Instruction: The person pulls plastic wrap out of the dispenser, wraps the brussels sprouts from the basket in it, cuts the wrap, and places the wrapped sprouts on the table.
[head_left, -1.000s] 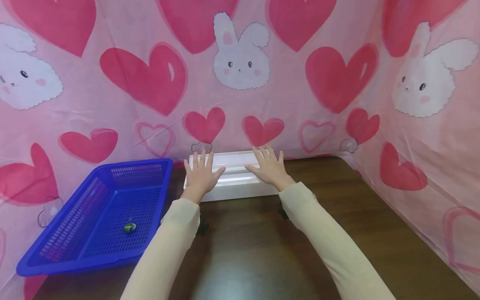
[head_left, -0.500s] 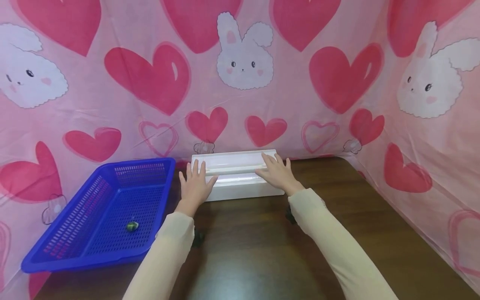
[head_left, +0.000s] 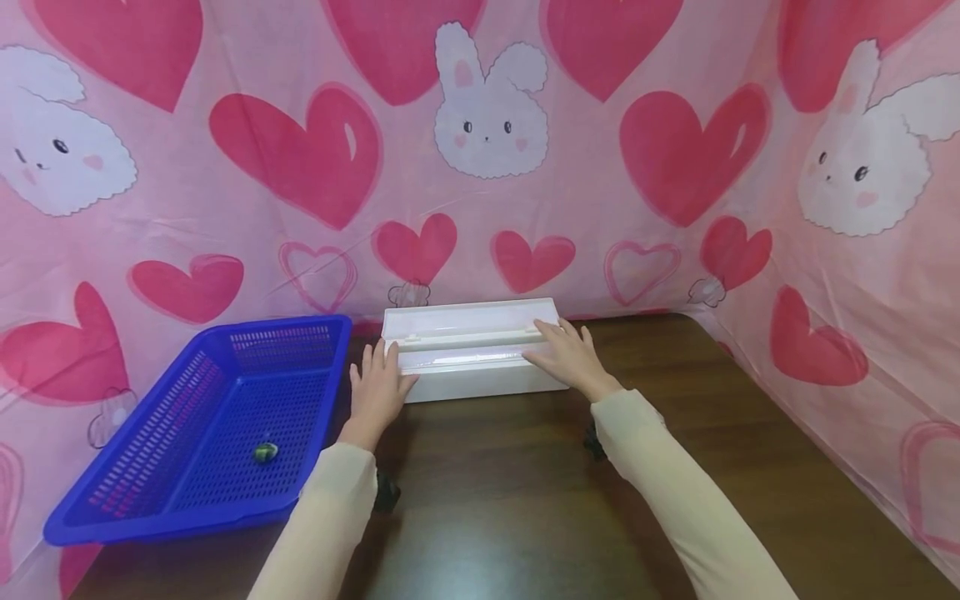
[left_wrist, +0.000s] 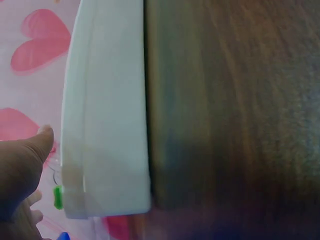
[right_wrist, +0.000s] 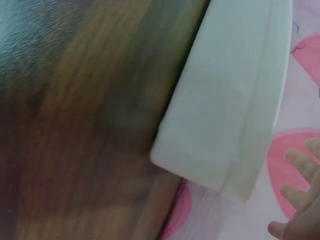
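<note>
A long white box (head_left: 468, 350) lies across the back of the dark wooden table, against the pink curtain. My left hand (head_left: 377, 388) has straight fingers touching the box's left end, palm down. My right hand (head_left: 567, 357) lies flat with spread fingers on the box's right front part. The left wrist view shows the box (left_wrist: 107, 115) edge-on with my thumb (left_wrist: 30, 155) beside it. In the right wrist view the box's end (right_wrist: 230, 110) fills the middle and my fingertips (right_wrist: 300, 200) show at the lower right. Neither hand grips anything.
A blue mesh basket (head_left: 202, 433) stands on the left of the table (head_left: 525, 517), with one small green object (head_left: 264, 452) inside it. Pink curtains with hearts and bunnies wall in the back and right sides.
Both hands have slid back toward me from the top of the box: the left now sits at its left front end, the right at its right front part.
</note>
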